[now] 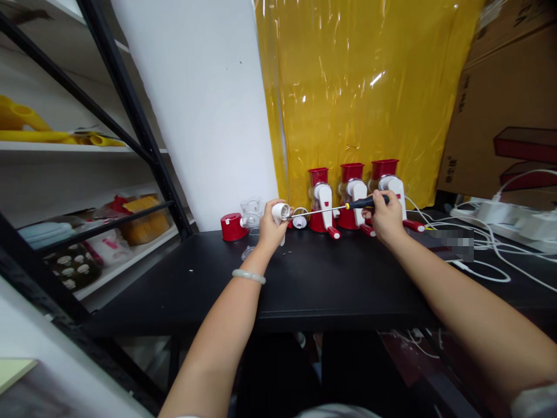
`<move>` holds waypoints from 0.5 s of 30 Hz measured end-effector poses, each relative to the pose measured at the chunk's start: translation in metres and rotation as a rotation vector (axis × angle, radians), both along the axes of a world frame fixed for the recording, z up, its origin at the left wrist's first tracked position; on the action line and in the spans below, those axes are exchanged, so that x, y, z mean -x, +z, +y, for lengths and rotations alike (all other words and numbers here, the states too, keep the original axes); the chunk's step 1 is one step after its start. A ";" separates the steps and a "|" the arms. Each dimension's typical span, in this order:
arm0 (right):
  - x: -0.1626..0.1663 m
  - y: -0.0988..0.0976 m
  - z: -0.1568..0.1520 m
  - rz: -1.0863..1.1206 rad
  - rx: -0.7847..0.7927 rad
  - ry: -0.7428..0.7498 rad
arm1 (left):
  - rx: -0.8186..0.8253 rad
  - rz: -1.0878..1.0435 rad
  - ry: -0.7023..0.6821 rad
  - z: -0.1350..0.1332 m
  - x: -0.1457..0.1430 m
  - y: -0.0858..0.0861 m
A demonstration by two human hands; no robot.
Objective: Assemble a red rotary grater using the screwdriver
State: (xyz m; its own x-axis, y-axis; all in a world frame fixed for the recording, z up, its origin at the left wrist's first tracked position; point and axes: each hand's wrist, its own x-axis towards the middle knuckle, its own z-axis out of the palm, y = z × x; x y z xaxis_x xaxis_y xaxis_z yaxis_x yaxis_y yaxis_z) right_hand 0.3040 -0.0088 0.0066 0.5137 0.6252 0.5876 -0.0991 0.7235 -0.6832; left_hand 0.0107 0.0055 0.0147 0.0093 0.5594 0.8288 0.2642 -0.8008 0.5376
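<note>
Red base (234, 227) seen left of white tube (278, 215). Tube gripped by left hand (270, 228). Screwdriver (354, 204) held sideways right of tube, tip aimed left at its mouth, contact unclear, left hand nearer; far end clasped by right hand (387, 219), well right of tube.

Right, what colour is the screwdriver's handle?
The handle is dark, near black, with a yellow collar; the head view shows it.
</note>
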 end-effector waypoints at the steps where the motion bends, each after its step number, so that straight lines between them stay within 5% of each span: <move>1: 0.000 0.000 0.000 0.004 0.000 0.002 | 0.006 0.004 0.001 0.001 0.000 0.000; 15: 0.002 0.001 -0.002 0.008 0.000 0.016 | -0.041 -0.009 -0.009 0.005 0.000 -0.003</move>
